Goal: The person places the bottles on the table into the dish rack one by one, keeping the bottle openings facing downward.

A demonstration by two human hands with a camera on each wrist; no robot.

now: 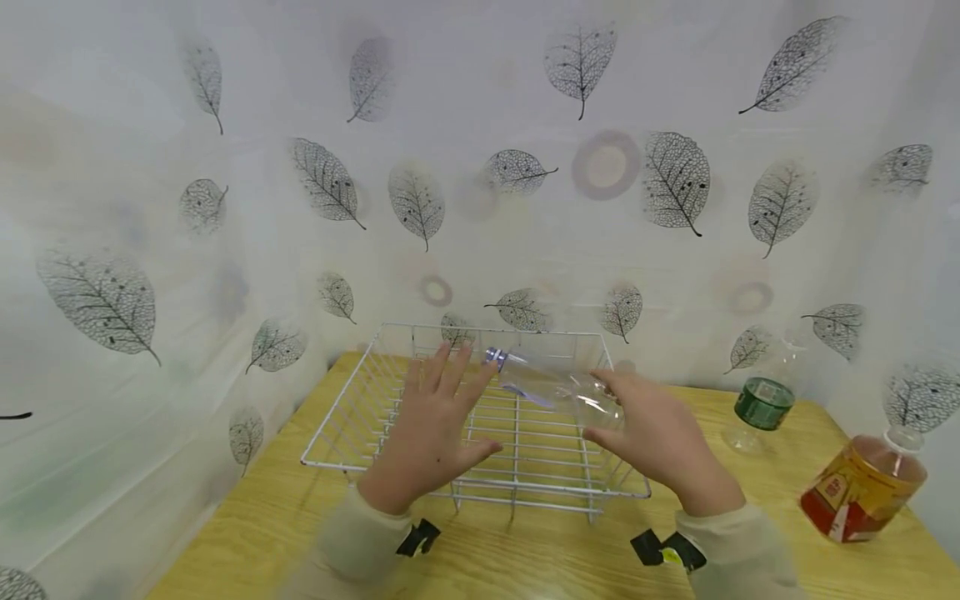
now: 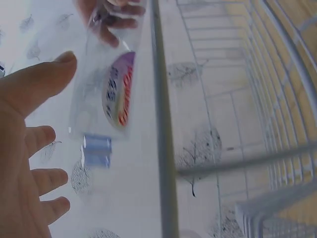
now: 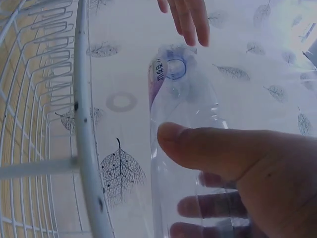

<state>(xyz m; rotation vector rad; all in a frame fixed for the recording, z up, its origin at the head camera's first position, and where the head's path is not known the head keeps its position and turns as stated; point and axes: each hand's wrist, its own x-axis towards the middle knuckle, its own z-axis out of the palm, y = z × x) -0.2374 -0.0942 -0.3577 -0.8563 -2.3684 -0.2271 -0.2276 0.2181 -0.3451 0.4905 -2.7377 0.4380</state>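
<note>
At centre, the right hand [image 1: 656, 437] grips a clear plastic bottle [image 1: 540, 387]; the left hand [image 1: 427, 425], fingers spread, holds nothing near the blue neck [image 1: 496, 358]. Likely light, slippery, easily dented, it suits gentle mid-body holding. Beneath: wire basket [image 3: 85, 129], bench [image 1: 247, 533].

Clear, slim plastic bottle [image 1: 555, 387], head view centre toward 5 o'clock: colourless body; blue-violet cap [image 1: 495, 357]; label [image 2: 119, 89] purple at one end, with red lettering and dark characters.
White rectangular wire rack [image 1: 514, 482], 6 o'clock: white, with dark specks on its rim.
Clear plastic bottle with a green band [image 1: 763, 404], between 3 and 4 o'clock: dark green label, colourless elsewhere.
Squat plastic bottle with a yellow-and-red wrap [image 1: 862, 492], 4 o'clock: yellow above, red below, whitish neck.
Yellow wood-grain tabletop [image 1: 247, 533], 7 o'clock: fine grain streaks.
Whitish hanging sheet [image 1: 480, 92], 12 o'clock: black-grey skeleton leaves, faint mauve-brown rings.
Beige cloth sleeves [image 1: 345, 542], 7 and between 4 and 5 o'clock: plain.
</note>
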